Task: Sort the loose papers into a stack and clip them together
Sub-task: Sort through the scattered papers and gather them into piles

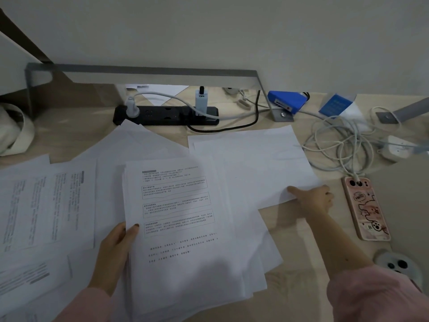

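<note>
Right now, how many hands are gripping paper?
2. The left hand holds the printed stack by its left edge; the right hand pinches a blank sheet near the pink-cased phone.

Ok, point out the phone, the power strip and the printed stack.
phone [366, 209]: head view, middle of its pink case.
power strip [166, 116]: head view, its black top face.
printed stack [183, 228]: head view, middle of top sheet.
</note>
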A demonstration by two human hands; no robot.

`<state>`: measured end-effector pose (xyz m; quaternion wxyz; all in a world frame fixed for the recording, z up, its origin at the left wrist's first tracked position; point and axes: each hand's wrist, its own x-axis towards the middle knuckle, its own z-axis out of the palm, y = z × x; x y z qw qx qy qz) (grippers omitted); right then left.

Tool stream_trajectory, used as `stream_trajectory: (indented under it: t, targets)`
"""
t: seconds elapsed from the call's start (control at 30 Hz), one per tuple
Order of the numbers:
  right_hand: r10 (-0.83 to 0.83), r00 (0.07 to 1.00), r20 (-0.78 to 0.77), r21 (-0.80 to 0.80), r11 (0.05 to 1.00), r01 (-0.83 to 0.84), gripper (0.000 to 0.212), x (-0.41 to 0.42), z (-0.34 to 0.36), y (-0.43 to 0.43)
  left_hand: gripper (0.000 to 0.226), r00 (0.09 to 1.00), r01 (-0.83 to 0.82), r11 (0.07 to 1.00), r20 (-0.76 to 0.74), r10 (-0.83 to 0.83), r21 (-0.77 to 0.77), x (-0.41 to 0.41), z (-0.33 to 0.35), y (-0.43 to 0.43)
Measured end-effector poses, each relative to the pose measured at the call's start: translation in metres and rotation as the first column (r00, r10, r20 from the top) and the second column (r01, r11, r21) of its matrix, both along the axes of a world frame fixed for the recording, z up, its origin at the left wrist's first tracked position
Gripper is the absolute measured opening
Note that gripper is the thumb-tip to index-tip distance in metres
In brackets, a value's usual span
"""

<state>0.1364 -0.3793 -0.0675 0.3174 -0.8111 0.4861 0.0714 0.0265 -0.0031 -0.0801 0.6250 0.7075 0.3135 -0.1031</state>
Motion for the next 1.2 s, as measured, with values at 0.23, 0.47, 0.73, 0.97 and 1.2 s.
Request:
stream_trajectory:
  t: [0.23, 0.47, 0.73, 0.97, 1.2]
  targets:
    - [0.052, 0.980, 0.190, 0.204, 0.975, -0.091, 0.023, -0.010, -0.003, 0.003, 0.015, 1.000, 0.000, 0.999, 0.000, 0.000, 0.034, -0.001, 0.000, -0.002]
    - [-0.020, 0.874, 0.485, 0.334, 0.928, -0.164, 0.019, -0.021, 0.045, -0.003, 0.014, 1.000, -0.001, 1.000, -0.015, 0.001, 0.031, 0.001, 0.006, -0.006]
    - [0.066, 0.501, 0.863, 0.190, 0.876, -0.443, 0.019, -0.058, 0.140, 0.030, 0.031, 0.999, 0.016, 0.996, -0.043, -0.013, 0.083, 0.001, 0.010, -0.009]
    - [0.251, 0.484, 0.839, 0.259, 0.598, -0.759, 0.026, -0.106, 0.127, 0.038, 0.032, 0.998, 0.026, 0.992, -0.058, -0.019, 0.121, 0.001, 0.009, -0.011]
    - [0.417, 0.782, 0.463, 0.359, 0.718, -0.596, 0.043, -0.127, 0.033, 0.019, 0.021, 0.998, 0.017, 0.999, -0.058, -0.015, 0.036, -0.002, 0.003, -0.006]
